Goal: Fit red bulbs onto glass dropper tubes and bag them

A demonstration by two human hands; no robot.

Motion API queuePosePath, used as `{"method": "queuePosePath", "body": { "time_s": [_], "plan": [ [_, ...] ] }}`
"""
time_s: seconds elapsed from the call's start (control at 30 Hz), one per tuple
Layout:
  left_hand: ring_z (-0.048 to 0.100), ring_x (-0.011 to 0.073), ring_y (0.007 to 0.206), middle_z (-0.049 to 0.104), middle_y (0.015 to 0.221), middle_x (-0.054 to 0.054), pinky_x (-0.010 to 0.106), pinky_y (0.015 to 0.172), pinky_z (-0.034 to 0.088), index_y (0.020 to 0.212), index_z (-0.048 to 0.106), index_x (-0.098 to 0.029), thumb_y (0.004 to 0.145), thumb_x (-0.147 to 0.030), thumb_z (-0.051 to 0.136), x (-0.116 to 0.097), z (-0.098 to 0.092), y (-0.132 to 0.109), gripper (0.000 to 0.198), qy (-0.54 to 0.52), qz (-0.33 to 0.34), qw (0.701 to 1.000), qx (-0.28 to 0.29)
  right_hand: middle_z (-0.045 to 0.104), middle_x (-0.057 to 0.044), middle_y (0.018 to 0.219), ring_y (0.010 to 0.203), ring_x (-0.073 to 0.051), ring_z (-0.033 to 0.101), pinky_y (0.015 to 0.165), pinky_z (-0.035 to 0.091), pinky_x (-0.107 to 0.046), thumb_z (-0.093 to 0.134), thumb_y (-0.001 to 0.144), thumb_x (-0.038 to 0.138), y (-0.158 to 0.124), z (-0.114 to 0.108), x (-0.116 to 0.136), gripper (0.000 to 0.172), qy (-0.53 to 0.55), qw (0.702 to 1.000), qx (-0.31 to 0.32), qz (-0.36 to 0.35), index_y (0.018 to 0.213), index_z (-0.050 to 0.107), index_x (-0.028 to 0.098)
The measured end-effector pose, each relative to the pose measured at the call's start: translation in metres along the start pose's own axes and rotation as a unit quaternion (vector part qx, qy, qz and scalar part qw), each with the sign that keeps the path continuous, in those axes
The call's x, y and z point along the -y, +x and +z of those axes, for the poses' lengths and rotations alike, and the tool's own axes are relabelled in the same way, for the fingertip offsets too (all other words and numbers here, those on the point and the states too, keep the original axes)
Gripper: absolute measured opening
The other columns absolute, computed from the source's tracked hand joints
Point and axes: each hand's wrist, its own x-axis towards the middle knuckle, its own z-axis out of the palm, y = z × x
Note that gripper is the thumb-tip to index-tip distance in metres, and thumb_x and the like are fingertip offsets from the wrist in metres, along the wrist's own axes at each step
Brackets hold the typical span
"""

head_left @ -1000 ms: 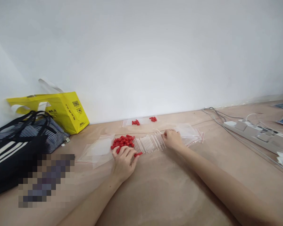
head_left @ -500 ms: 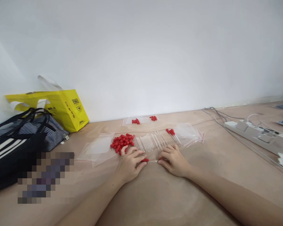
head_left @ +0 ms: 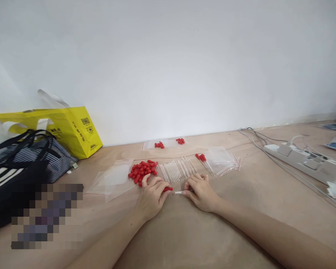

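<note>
Red caps lie heaped beside the left hand, which pinches another cap near a clear tube held by the right hand. Beyond, a row of tubes lies on the tabletop.

Red bulb end-on near a thin clear tube.

Soft, diffuse light brightens the wall; a lower-left patch is coarsely pixelated.
</note>
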Motion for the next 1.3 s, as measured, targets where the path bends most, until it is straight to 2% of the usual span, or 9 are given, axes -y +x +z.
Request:
{"method": "queuePosePath", "body": {
  "time_s": [0.23,0.43,0.63,0.8,0.93,1.1,1.3],
  "plan": [
    [0.058,0.0159,0.082,0.067,0.078,-0.001,0.046,0.098,0.006,0.084,0.055,-0.020,0.083,-0.021,0.047,0.001,0.003,-0.001,0.009,0.004,0.023,0.999,-0.033,0.059,0.001,0.071,0.076,-0.015,0.049,0.081,0.019,-0.035,0.048,0.082,0.023,0.000,0.002,0.000,0.009,0.020,0.999,-0.048,0.008,0.074,0.050,0.018],
    [0.059,0.0172,0.084,0.069,0.079,-0.001,0.047,0.098,0.007,0.105,0.053,-0.022,0.084,-0.021,0.046,0.002,0.005,-0.002,0.022,0.002,0.054,0.997,-0.053,0.060,0.001,0.068,0.074,-0.015,0.048,0.081,0.019,-0.035,0.049,0.082,0.023,0.000,0.002,0.002,0.009,0.022,0.998,-0.052,-0.012,0.074,0.051,0.018],
    [0.059,0.0183,0.086,0.070,0.084,-0.001,0.049,0.098,0.006,0.095,0.059,-0.023,0.084,-0.020,0.046,0.002,0.006,-0.002,0.017,0.021,0.072,0.995,-0.069,0.063,0.002,0.072,0.074,-0.014,0.047,0.081,0.017,-0.035,0.046,0.083,0.021,-0.001,0.003,0.004,0.012,0.024,0.995,-0.078,-0.062,0.075,0.055,0.020],
    [0.056,0.0212,0.100,0.068,0.096,0.001,0.049,0.099,0.006,0.093,0.059,-0.021,0.083,-0.015,0.047,-0.001,0.007,0.000,0.018,0.028,0.092,0.991,-0.097,0.062,0.000,0.070,0.073,-0.014,0.047,0.080,0.018,-0.035,0.045,0.083,0.021,-0.002,0.002,0.007,0.014,0.036,0.993,-0.095,-0.061,0.074,0.056,0.019],
    [0.055,0.0219,0.103,0.067,0.097,0.002,0.049,0.100,0.005,0.092,0.060,-0.020,0.081,-0.012,0.046,-0.003,0.008,0.001,0.020,0.026,0.097,0.989,-0.105,0.061,0.001,0.068,0.072,-0.014,0.047,0.080,0.018,-0.034,0.045,0.083,0.021,-0.004,0.002,0.010,0.015,0.035,0.993,-0.103,-0.051,0.073,0.055,0.019],
    [0.057,0.0212,0.099,0.069,0.092,0.001,0.049,0.101,0.004,0.090,0.060,-0.021,0.082,-0.014,0.046,-0.006,0.006,0.002,0.017,0.009,0.089,0.989,-0.117,0.059,0.001,0.066,0.071,-0.013,0.046,0.080,0.018,-0.034,0.044,0.083,0.021,-0.006,0.005,0.011,0.015,0.020,0.992,-0.110,-0.057,0.073,0.055,0.019],
    [0.060,0.0189,0.093,0.070,0.074,-0.003,0.047,0.102,0.003,0.084,0.059,-0.022,0.081,-0.014,0.046,-0.011,0.007,0.001,0.015,-0.020,0.061,0.990,-0.128,0.058,0.001,0.066,0.069,-0.012,0.044,0.076,0.020,-0.032,0.043,0.083,0.020,-0.007,0.005,0.013,0.015,0.035,0.988,-0.112,-0.096,0.073,0.053,0.017]
  ]
}}
